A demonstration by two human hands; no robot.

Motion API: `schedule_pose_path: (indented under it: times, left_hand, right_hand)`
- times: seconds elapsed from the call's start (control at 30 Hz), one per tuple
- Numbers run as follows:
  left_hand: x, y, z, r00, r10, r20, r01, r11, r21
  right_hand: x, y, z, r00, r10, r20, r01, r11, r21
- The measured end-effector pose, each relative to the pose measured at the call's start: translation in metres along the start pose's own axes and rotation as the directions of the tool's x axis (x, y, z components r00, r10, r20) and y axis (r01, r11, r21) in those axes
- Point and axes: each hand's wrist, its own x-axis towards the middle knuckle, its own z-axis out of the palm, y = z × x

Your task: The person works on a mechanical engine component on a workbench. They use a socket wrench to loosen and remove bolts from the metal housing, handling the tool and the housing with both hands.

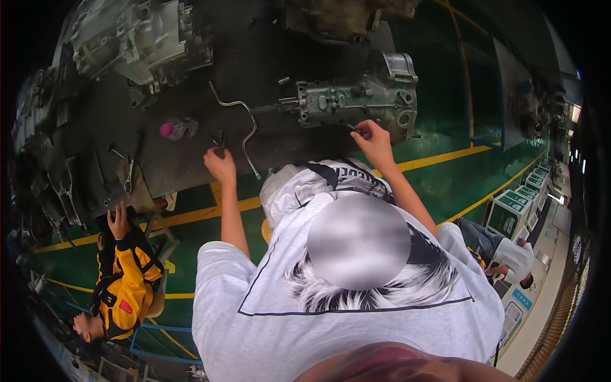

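Note:
My left hand [220, 165] is over the near edge of the dark workbench [181, 156], its fingers bent in and closed. Several small dark bolt-like pieces [219, 138] show right at its fingertips; whether they are gripped or lie on the bench is unclear. To the right of that hand lies a bent metal rod [250, 127], S-shaped and thin. My right hand [374, 145] is at the near side of a gearbox housing [347, 102], thumb and fingers pinched together. Whatever sits in that pinch is too small to name. A long shaft [273, 107] sticks out of the housing's left end.
A clear bottle with a pink cap [167, 130] lies left of my left hand. Larger metal housings [137, 41] stand at the back left. Wrenches [129, 178] and other tools lie farther left. A person in a yellow and black jacket [130, 286] sits at the left, one hand raised near the bench.

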Motion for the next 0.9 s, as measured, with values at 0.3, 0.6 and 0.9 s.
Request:
schedule_pose_path:
  times: [0.3, 0.6, 0.9]
  left_hand:
    - [0.003, -0.007, 0.014, 0.991, -0.054, 0.125, 0.047, 0.998, 0.052]
    - [0.002, -0.002, 0.016, 0.999, 0.027, 0.035, -0.028, 0.998, 0.048]
    - [-0.024, 0.066, -0.021, 0.986, -0.064, 0.155, 0.116, 0.926, -0.359]
  right_hand:
    - [0.017, 0.015, 0.027, 0.999, -0.004, -0.041, -0.002, 0.99, -0.14]
    - [0.023, 0.011, 0.037, 0.98, -0.199, 0.001, 0.188, 0.926, -0.328]
    - [0.02, 0.016, 0.033, 0.988, -0.156, 0.005, 0.152, 0.957, -0.247]
